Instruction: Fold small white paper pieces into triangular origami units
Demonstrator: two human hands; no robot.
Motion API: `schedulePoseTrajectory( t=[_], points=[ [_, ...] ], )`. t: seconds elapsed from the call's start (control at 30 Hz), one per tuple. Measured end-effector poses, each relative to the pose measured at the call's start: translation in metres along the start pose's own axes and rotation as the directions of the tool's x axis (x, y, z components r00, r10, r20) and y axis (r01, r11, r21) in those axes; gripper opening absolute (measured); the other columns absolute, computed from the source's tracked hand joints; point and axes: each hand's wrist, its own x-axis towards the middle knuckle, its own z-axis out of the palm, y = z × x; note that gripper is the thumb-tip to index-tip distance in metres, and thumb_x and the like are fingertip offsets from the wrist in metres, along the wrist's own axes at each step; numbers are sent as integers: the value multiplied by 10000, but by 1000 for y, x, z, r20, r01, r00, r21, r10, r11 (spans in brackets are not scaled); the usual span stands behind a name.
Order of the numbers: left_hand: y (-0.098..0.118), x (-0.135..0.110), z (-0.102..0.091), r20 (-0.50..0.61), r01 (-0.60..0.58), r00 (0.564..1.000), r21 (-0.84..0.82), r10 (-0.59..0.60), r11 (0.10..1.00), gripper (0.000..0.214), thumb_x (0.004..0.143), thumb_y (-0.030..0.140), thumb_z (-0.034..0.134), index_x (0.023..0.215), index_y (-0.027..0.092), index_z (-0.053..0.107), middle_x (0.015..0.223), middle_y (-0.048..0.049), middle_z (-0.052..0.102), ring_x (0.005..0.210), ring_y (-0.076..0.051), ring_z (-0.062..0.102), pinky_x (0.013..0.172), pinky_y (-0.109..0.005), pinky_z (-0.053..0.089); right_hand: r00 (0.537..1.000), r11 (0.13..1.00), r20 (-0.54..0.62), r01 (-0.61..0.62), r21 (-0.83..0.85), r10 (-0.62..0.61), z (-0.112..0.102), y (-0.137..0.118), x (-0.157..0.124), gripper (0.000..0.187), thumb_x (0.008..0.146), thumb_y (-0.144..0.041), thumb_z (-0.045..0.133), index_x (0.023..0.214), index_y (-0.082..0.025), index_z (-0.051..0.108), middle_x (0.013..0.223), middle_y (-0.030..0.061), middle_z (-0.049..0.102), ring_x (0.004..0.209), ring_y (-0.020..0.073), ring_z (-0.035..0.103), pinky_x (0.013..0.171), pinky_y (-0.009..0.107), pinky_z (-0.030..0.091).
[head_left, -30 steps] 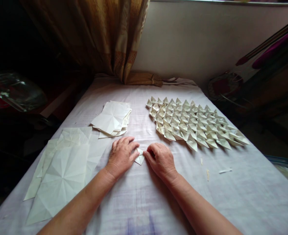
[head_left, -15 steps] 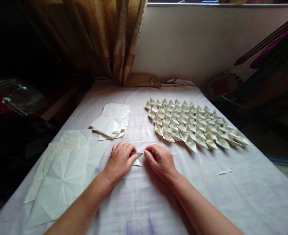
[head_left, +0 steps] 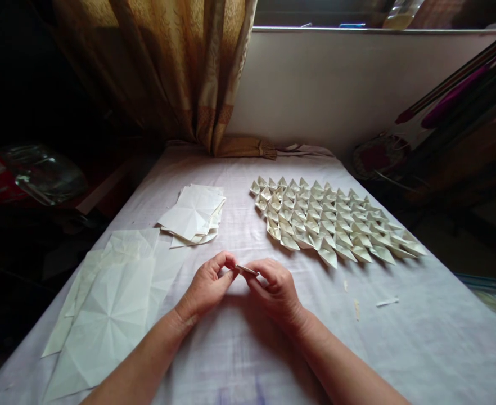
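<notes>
Between my two hands, just above the cloth, is a small folded piece of white paper (head_left: pixel 247 270), seen nearly edge-on. My left hand (head_left: pixel 214 279) pinches its left end between thumb and fingers. Thumb and fingers of my right hand (head_left: pixel 274 287) are closed on its right end. Beyond my right hand stand rows of folded paper boats (head_left: pixel 328 216), packed close together. A stack of creased paper sheets (head_left: pixel 193 211) lies past my left hand. Larger creased sheets (head_left: pixel 108 315) overlap beside my left forearm.
A pale cloth (head_left: pixel 206 360) covers the table. Paper scraps (head_left: pixel 356 309) and a thin white twist (head_left: pixel 387 302) lie right of my right hand. A gold curtain (head_left: pixel 214 73) hangs at the far edge, beside a pale wall (head_left: pixel 315 84).
The folded paper has come up off the cloth and tilted to nearly edge-on. My right hand, earlier at its right tip, now grips it. The view has tipped slightly upward.
</notes>
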Motion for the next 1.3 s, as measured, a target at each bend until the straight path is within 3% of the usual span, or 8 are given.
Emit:
schedulePoseTrajectory(
  t=[0.07, 0.17, 0.27, 0.37, 0.5, 0.73, 0.97, 1.3],
  points=[
    [1, -3, 1, -50, -149, 985, 206, 163, 967, 59, 849, 199, 561, 884, 208, 608, 865, -10, 667, 854, -179, 605, 797, -301, 467, 994, 982, -8, 110, -152, -112, -4, -1, 3, 132, 896, -159, 539, 860, -207, 657, 760, 12, 706, 696, 158, 604, 669, 284, 407],
    [2, -5, 0, -41, -352, 904, 493, 425, 796, 152, 868, 171, 572, 1005, 219, 616, 974, -37, 680, 917, -208, 594, 860, -352, 444, 972, 898, 44, 231, -375, -232, -10, -2, 7, 150, 909, -160, 532, 828, -196, 652, 773, 21, 705, 695, 172, 572, 668, 311, 363],
    [2, -9, 0, 51, -410, 859, 662, 509, 627, 98, 903, 171, 546, 899, 218, 632, 874, -25, 676, 808, -201, 575, 768, -338, 434, 956, 823, 118, 293, -487, -270, -10, -4, 4, 173, 903, -147, 546, 762, -192, 634, 716, 12, 674, 669, 173, 534, 655, 323, 330],
    [-2, -17, -2, 137, -448, 846, 708, 516, 546, 136, 921, 181, 532, 834, 205, 634, 807, -19, 667, 769, -200, 571, 735, -336, 424, 946, 800, 186, 324, -504, -266, -7, -5, -6, 173, 889, -154, 576, 726, -197, 617, 689, 5, 653, 649, 172, 511, 636, 327, 313],
    [-10, -32, -5, 171, -466, 852, 677, 495, 569, 190, 953, 218, 497, 824, 204, 636, 803, -16, 668, 779, -191, 587, 730, -328, 424, 948, 863, 246, 290, -414, -201, -8, -8, -22, 115, 897, -172, 588, 802, -210, 640, 786, 4, 692, 689, 171, 539, 647, 319, 338],
    [-14, -39, -8, 148, -431, 887, 605, 438, 669, 132, 941, 242, 536, 879, 222, 650, 888, -10, 691, 854, -195, 600, 791, -344, 435, 969, 963, 226, 148, -227, -96, -17, -3, -29, 143, 940, -201, 534, 924, -225, 674, 920, 32, 719, 786, 175, 586, 724, 298, 429],
    [-8, -34, -7, 95, -291, 953, 549, 288, 784, 59, 866, 202, 621, 813, 216, 643, 958, -24, 674, 939, -205, 577, 871, -365, 437, 963, 962, 250, -31, -272, 101, -16, 1, -23, 179, 919, -256, 564, 774, -202, 655, 798, 35, 652, 759, 177, 559, 718, 300, 404],
    [-5, -28, 2, 45, -193, 977, 612, 210, 767, 113, 884, 230, 571, 782, 210, 617, 1051, -48, 650, 1009, -237, 537, 886, -407, 407, 960, 897, 213, -74, -435, 183, -12, -3, -14, 232, 909, -278, 564, 695, -196, 597, 740, 29, 605, 735, 175, 520, 688, 304, 318]
  ],
)
